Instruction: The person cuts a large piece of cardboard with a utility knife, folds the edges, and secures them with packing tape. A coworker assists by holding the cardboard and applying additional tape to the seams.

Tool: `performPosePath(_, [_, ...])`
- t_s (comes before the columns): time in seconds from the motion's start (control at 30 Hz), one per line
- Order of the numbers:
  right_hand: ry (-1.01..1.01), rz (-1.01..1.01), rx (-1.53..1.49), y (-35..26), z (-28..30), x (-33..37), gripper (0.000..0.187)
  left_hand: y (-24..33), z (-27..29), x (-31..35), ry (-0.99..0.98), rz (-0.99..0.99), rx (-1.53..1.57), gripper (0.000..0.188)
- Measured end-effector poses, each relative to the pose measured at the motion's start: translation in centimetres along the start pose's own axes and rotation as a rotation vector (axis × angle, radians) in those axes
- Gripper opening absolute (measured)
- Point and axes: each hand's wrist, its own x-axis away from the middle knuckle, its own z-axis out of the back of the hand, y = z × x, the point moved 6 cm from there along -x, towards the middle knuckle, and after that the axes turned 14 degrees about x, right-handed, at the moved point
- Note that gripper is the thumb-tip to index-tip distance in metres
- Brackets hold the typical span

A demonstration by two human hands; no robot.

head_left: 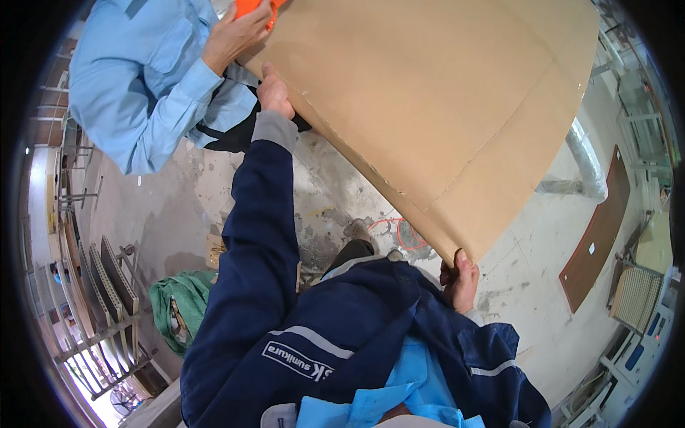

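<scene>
A large sheet or box panel of brown cardboard [442,85] stretches across the upper middle, its near edge folded down and slanting toward me. My left hand [275,94] grips that edge near its far left end, with the thumb up and the other fingers partly hidden. At the near corner, my right hand [462,282] is closed around the cardboard, thumb on top and fingers underneath. Just beyond my left hand, a co-worker's hand [239,36] holds a bright orange tool [253,8] against the cardboard; its kind is cut off by the frame.
A co-worker in a light blue shirt [150,78] stands at the left. Green sacking [184,303] and a rack of dark panels [114,278] lie below. On the right floor are a brown board [598,232] and a roll of clear wrap [586,160]. An orange cord [401,232] trails underneath.
</scene>
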Motion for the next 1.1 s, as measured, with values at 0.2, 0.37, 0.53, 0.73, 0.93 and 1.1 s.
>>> performPosePath(0.2, [0.045,-0.163,-0.003,-0.3,0.8,0.0,0.045,-0.5,-0.1,0.3,0.117,-0.053,-0.12,0.065])
performPosePath(0.37, [-0.071,-0.182,0.134,-2.0,1.8,-0.9,0.057,-1.2,0.4,-0.6,0.145,-0.064,-0.164,0.067])
performPosePath(0.53, [-0.239,-0.175,0.329,-2.9,3.3,-2.3,0.054,-1.4,0.8,-1.7,0.073,-0.142,-0.203,0.068])
performPosePath(0.73, [-0.385,-0.236,0.352,-2.0,4.3,-3.8,0.057,1.9,-0.1,-1.0,0.119,-0.542,-0.643,0.077])
performPosePath(0.93, [-0.416,-0.209,0.302,-1.1,4.3,-4.2,0.061,2.9,-1.2,-1.3,0.066,-0.527,-0.703,0.086])
performPosePath(1.1, [-0.412,-0.246,0.412,0.2,5.3,-4.8,0.06,2.6,-0.9,-1.1,0.108,-0.532,-0.733,0.088])
